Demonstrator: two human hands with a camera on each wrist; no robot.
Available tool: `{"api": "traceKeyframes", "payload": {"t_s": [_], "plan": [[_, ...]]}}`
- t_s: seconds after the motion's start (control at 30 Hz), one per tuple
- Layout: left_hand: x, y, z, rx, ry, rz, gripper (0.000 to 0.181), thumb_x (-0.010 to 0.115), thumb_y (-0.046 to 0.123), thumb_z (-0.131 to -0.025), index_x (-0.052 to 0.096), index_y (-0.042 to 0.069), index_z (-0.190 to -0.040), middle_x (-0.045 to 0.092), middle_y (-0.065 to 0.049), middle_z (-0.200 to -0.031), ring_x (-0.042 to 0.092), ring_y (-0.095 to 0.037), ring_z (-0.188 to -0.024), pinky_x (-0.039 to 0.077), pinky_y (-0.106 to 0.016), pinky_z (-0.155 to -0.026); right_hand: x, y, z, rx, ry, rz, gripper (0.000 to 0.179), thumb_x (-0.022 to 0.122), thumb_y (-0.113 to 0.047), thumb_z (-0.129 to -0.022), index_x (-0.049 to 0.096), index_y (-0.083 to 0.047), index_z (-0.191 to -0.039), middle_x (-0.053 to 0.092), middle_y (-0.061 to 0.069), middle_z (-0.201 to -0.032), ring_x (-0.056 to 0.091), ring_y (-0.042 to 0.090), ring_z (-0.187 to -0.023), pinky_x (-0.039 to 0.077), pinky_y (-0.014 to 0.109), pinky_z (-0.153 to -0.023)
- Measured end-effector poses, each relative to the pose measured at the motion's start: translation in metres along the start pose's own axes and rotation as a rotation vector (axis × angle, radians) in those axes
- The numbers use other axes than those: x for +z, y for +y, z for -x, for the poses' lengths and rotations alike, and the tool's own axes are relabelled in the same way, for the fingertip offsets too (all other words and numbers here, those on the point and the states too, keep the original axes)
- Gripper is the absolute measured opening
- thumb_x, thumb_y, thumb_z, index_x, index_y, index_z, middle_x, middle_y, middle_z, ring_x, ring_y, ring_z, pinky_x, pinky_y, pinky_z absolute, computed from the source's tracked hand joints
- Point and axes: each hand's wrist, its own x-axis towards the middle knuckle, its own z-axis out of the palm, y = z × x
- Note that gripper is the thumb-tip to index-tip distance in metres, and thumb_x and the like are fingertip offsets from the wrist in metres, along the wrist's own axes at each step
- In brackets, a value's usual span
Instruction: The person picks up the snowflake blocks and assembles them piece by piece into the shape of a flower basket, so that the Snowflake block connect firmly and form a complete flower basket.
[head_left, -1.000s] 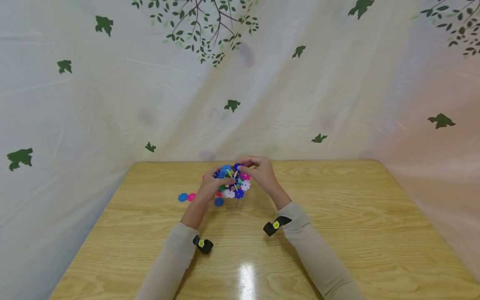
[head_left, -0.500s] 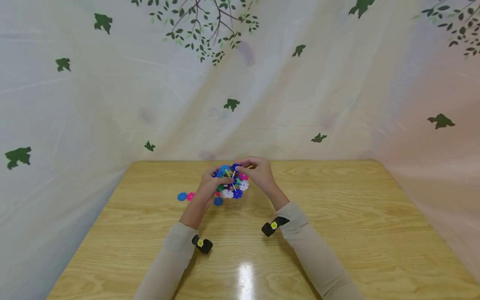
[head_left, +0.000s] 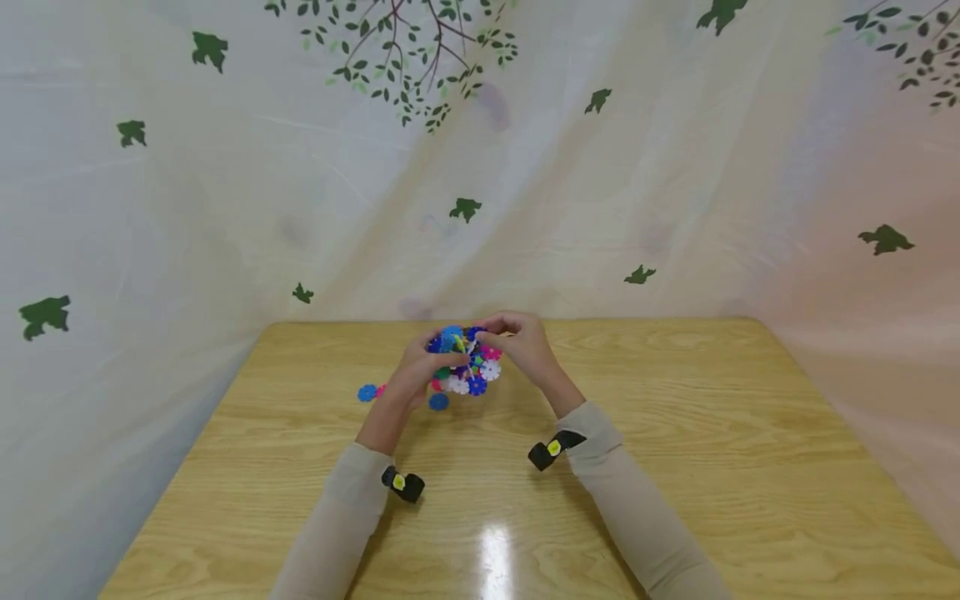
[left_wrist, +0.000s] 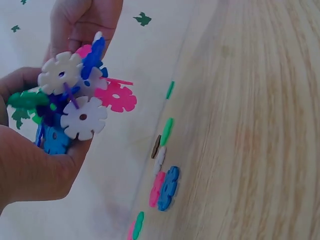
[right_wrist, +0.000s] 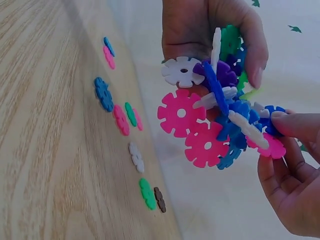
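Note:
A ball-like cluster of interlocked snowflake discs (head_left: pixel 459 384), in blue, white, pink, green and purple, is held up over the far part of the table. On its left side my left hand (head_left: pixel 411 372) grips it, thumb across the front. My right hand (head_left: pixel 525 343) pinches a dark blue snowflake disc (right_wrist: pixel 276 120) at the cluster's upper right edge, between thumb and fingers. The right wrist view shows pink discs (right_wrist: pixel 181 113) and a white disc (right_wrist: pixel 183 71) on the cluster's outside. White discs (left_wrist: pixel 84 117) face the left wrist camera. The cluster's inner joints are partly hidden.
Loose snowflake discs lie on the wooden table (head_left: pixel 675 467) below the hands, among them a blue disc (head_left: pixel 438 402), a green disc (right_wrist: pixel 147 193) and a brown disc (right_wrist: pixel 160 199). A leaf-patterned cloth (head_left: pixel 360 208) hangs behind the table's far edge.
Both hands keep their hold on the cluster in nearly the same place. Only slight shifts of the hands and the head view show.

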Motion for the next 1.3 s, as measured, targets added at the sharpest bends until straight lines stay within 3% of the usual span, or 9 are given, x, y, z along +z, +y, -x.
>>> {"api": "traceKeyframes", "payload": {"t_s": [0.13,0.3,0.47,0.63,0.83,1.13,1.3], "plan": [[-0.002,-0.001,-0.002,0.001,-0.077,0.03,0.065,0.075,0.011,-0.09,0.047,0.012,-0.149,0.054,-0.017,-0.143,0.058,-0.028,-0.124,0.051,-0.045,-0.106,-0.004,0.004,-0.002,0.002,0.048,-0.004,0.015,0.077,-0.009,-0.091,0.077,0.002,-0.101,0.074,0.01,-0.088,0.064,0.008,-0.078,0.052,0.02,-0.069],[-0.002,-0.003,-0.004,0.005,-0.141,0.168,0.064,0.067,0.014,-0.097,0.039,0.014,-0.155,0.052,-0.017,-0.146,0.061,-0.027,-0.123,0.054,-0.042,-0.104,-0.007,0.007,-0.003,0.034,0.137,-0.018,0.017,0.078,-0.008,-0.09,0.076,0.003,-0.102,0.071,0.005,-0.086,0.062,0.007,-0.073,0.054,0.018,-0.065],[0.001,-0.006,-0.004,0.06,-0.149,0.227,0.077,0.064,0.012,-0.097,0.023,0.017,-0.162,0.045,-0.017,-0.153,0.057,-0.026,-0.126,0.055,-0.036,-0.1,-0.003,0.006,-0.001,0.098,0.212,-0.055,0.018,0.078,-0.006,-0.09,0.074,0.004,-0.104,0.066,0.001,-0.081,0.061,0.007,-0.069,0.056,0.019,-0.06],[0.005,-0.009,-0.005,0.127,-0.136,0.197,0.077,0.068,0.005,-0.093,0.029,0.019,-0.159,0.049,-0.015,-0.144,0.061,-0.019,-0.113,0.058,-0.029,-0.085,0.001,0.001,0.003,0.128,0.223,-0.048,0.016,0.076,-0.003,-0.09,0.073,0.005,-0.104,0.066,0.004,-0.082,0.061,0.008,-0.069,0.056,0.02,-0.059],[0.006,-0.011,-0.004,0.097,-0.06,0.182,0.076,0.071,0.002,-0.089,0.034,0.015,-0.155,0.056,-0.013,-0.134,0.064,-0.014,-0.098,0.059,-0.025,-0.075,0.001,-0.006,0.007,0.149,0.145,-0.026,0.014,0.073,0.0,-0.091,0.071,0.006,-0.103,0.066,0.005,-0.083,0.061,0.01,-0.07,0.057,0.024,-0.059],[0.004,-0.009,-0.004,0.027,0.009,0.146,0.063,0.073,0.008,-0.09,0.046,0.015,-0.146,0.052,-0.015,-0.143,0.059,-0.029,-0.118,0.061,-0.03,-0.077,-0.011,-0.014,0.004,0.174,-0.074,-0.033,0.017,0.069,0.0,-0.094,0.066,0.008,-0.108,0.064,0.003,-0.087,0.062,0.012,-0.075,0.062,0.03,-0.067],[-0.003,-0.004,-0.003,0.02,0.027,0.171,0.069,0.072,0.01,-0.092,0.042,0.016,-0.153,0.05,-0.017,-0.147,0.062,-0.024,-0.114,0.059,-0.026,-0.079,-0.021,-0.013,0.0,0.187,-0.194,-0.017,0.025,0.069,-0.004,-0.095,0.065,0.007,-0.117,0.069,0.007,-0.095,0.066,0.011,-0.08,0.062,0.034,-0.074]]}}
